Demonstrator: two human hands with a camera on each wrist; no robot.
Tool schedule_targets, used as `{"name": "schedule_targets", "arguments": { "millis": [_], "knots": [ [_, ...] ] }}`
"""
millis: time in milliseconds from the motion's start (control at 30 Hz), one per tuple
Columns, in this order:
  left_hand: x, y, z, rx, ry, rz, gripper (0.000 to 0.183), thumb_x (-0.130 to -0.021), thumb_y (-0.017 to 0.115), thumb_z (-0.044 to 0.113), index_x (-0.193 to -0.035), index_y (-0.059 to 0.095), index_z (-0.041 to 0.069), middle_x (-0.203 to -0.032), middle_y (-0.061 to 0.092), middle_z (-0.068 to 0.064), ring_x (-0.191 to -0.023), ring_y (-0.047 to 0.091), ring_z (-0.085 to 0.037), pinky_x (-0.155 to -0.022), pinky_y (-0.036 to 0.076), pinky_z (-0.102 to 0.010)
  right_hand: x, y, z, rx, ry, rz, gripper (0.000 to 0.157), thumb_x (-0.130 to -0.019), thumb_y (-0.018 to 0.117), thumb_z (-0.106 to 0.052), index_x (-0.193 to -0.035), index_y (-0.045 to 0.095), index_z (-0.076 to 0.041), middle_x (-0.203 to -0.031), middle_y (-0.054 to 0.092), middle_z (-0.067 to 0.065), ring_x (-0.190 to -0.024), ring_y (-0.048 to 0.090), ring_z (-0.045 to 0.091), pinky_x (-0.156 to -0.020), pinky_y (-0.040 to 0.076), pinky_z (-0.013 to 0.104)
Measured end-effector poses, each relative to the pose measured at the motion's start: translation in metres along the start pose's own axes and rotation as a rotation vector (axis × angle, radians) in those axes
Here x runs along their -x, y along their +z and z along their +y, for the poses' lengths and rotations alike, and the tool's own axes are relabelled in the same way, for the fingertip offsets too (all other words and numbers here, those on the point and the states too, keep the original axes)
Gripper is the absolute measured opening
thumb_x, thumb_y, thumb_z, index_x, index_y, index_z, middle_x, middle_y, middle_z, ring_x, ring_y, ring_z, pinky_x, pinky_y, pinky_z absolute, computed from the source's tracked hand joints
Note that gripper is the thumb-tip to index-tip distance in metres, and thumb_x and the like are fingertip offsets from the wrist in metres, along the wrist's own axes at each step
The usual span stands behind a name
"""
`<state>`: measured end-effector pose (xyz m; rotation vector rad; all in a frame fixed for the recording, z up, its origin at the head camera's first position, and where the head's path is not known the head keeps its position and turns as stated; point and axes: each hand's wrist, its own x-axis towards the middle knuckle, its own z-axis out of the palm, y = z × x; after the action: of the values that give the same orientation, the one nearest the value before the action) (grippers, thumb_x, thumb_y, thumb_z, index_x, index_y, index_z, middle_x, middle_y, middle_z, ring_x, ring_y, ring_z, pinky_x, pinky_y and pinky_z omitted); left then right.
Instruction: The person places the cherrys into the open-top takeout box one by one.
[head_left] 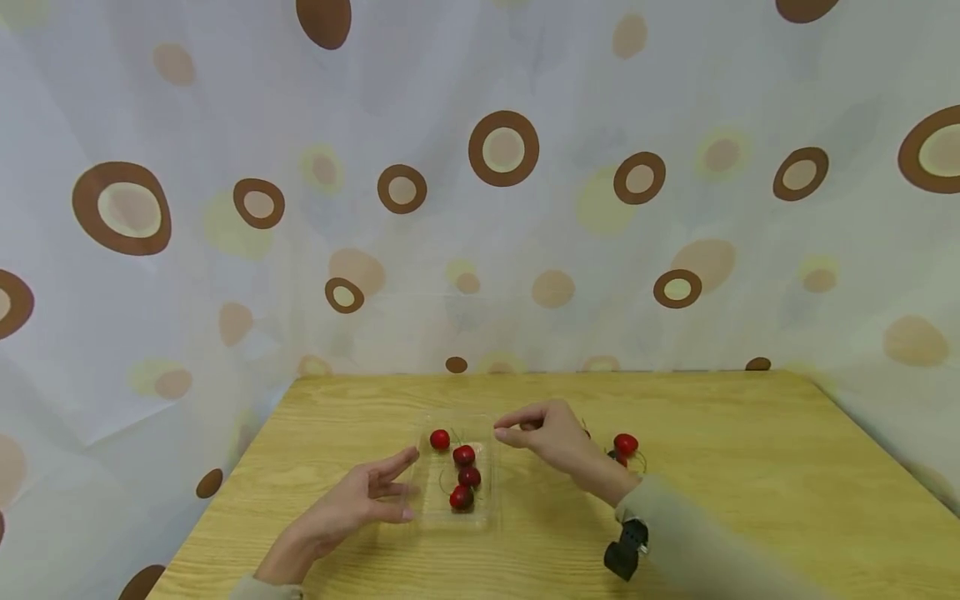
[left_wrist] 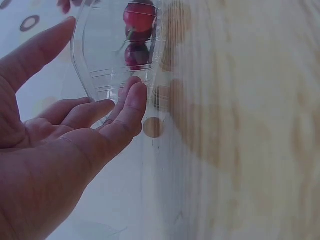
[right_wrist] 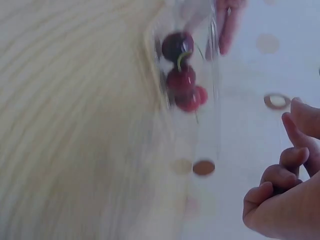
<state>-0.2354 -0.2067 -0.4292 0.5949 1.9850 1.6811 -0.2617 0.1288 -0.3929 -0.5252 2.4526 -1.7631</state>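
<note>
A clear plastic box (head_left: 483, 521) stands on the table with several red cherries (head_left: 464, 455) in it, some with green stems. My left hand (head_left: 352, 504) is at its left side, thumb and fingers spread along the wall. In the left wrist view, the fingertips (left_wrist: 135, 95) overlap the end of the box below the cherries (left_wrist: 138, 17). My right hand (head_left: 551, 433) is just past the box's far right corner, thumb and forefinger tips close together. Nothing shows between them in the right wrist view, where the other fingers (right_wrist: 277, 177) are loosely bent.
More cherries (head_left: 626, 444) lie in a small group on the table to the right, partly behind my right wrist. The wooden table (head_left: 750, 492) meets a patterned cloth (head_left: 562, 242) at its back and sides. A dark band with a device (head_left: 626, 550) is around the right wrist.
</note>
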Motion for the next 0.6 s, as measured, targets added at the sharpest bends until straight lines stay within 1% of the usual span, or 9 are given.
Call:
{"name": "schedule_targets", "arguments": {
  "millis": [67, 133, 200, 233, 267, 300, 400, 500, 600],
  "knots": [
    [0.000, 0.000, 0.001, 0.000, -0.001, -0.004, 0.087, -0.101, 0.071, 0.007, -0.166, 0.014, -0.003, -0.172, 0.010, -0.025, -0.147, 0.037, -0.051, -0.112, 0.045, -0.049, 0.006, -0.022, 0.002, 0.029, 0.002, 0.018, 0.026, -0.099, 0.078, -0.020, -0.117, 0.080, -0.001, -0.078, 0.058, 0.004, -0.065, 0.036, 0.017, -0.063, 0.039, 0.034],
    [0.000, 0.000, 0.001, 0.002, -0.006, -0.005, 0.087, -0.101, 0.071, 0.007, -0.166, 0.014, -0.003, -0.172, 0.010, -0.024, -0.147, 0.037, -0.050, -0.111, 0.046, -0.047, 0.012, -0.043, 0.006, 0.067, 0.013, 0.044, 0.028, -0.099, 0.078, -0.022, -0.117, 0.080, -0.001, -0.095, 0.069, 0.007, -0.071, 0.049, 0.017, -0.068, 0.046, 0.034],
    [0.000, -0.001, 0.001, 0.002, -0.008, -0.006, 0.087, -0.102, 0.071, 0.008, -0.167, 0.014, -0.003, -0.172, 0.010, -0.024, -0.147, 0.038, -0.049, -0.111, 0.047, -0.047, 0.017, -0.064, 0.010, 0.103, 0.045, 0.075, 0.029, -0.099, 0.078, -0.023, -0.118, 0.080, -0.001, -0.107, 0.073, 0.011, -0.078, 0.058, 0.020, -0.068, 0.048, 0.036],
    [0.000, -0.001, 0.001, 0.000, -0.009, -0.005, 0.087, -0.102, 0.071, 0.008, -0.167, 0.014, -0.003, -0.172, 0.010, -0.024, -0.147, 0.038, -0.049, -0.111, 0.047, -0.047, 0.020, -0.074, 0.014, 0.118, 0.054, 0.085, 0.030, -0.099, 0.078, -0.024, -0.119, 0.079, -0.001, -0.109, 0.074, 0.014, -0.081, 0.063, 0.022, -0.071, 0.052, 0.038],
    [0.000, -0.002, 0.000, -0.001, -0.008, -0.005, 0.087, -0.102, 0.071, 0.008, -0.167, 0.014, -0.003, -0.172, 0.010, -0.024, -0.147, 0.038, -0.049, -0.111, 0.046, -0.048, 0.023, -0.083, 0.018, 0.145, 0.067, 0.100, 0.032, -0.099, 0.078, -0.025, -0.120, 0.079, -0.001, -0.115, 0.074, 0.013, -0.090, 0.067, 0.026, -0.077, 0.055, 0.041],
    [0.000, -0.002, 0.000, -0.002, -0.008, -0.004, 0.087, -0.102, 0.071, 0.007, -0.167, 0.014, -0.003, -0.172, 0.010, -0.024, -0.147, 0.039, -0.049, -0.111, 0.046, -0.048, 0.027, -0.092, 0.023, 0.171, 0.082, 0.112, 0.033, -0.099, 0.077, -0.027, -0.120, 0.079, -0.001, -0.120, 0.074, 0.013, -0.098, 0.068, 0.027, -0.084, 0.056, 0.044],
    [0.000, -0.003, -0.001, -0.005, -0.004, -0.004, 0.087, -0.102, 0.071, 0.007, -0.166, 0.014, -0.003, -0.172, 0.010, -0.024, -0.147, 0.039, -0.049, -0.111, 0.046, -0.049, 0.037, -0.114, 0.036, 0.250, 0.120, 0.146, 0.037, -0.099, 0.077, -0.031, -0.121, 0.079, -0.002, -0.122, 0.073, 0.014, -0.101, 0.069, 0.025, -0.091, 0.056, 0.050],
    [-0.001, -0.003, -0.002, 0.003, -0.003, -0.009, 0.086, -0.102, 0.070, 0.007, -0.166, 0.014, -0.003, -0.172, 0.009, -0.025, -0.147, 0.038, -0.049, -0.110, 0.047, -0.047, 0.047, -0.130, 0.050, 0.310, 0.158, 0.164, 0.041, -0.099, 0.078, -0.035, -0.121, 0.079, -0.001, -0.125, 0.072, 0.018, -0.102, 0.066, 0.025, -0.088, 0.055, 0.047],
    [-0.001, -0.003, -0.003, 0.011, -0.003, -0.014, 0.086, -0.102, 0.070, 0.006, -0.166, 0.014, -0.004, -0.172, 0.009, -0.025, -0.147, 0.038, -0.049, -0.109, 0.048, -0.045, 0.056, -0.140, 0.063, 0.323, 0.196, 0.155, 0.044, -0.099, 0.077, -0.035, -0.125, 0.077, 0.001, -0.134, 0.067, 0.024, -0.116, 0.064, 0.038, -0.092, 0.055, 0.049]
  ]
}}
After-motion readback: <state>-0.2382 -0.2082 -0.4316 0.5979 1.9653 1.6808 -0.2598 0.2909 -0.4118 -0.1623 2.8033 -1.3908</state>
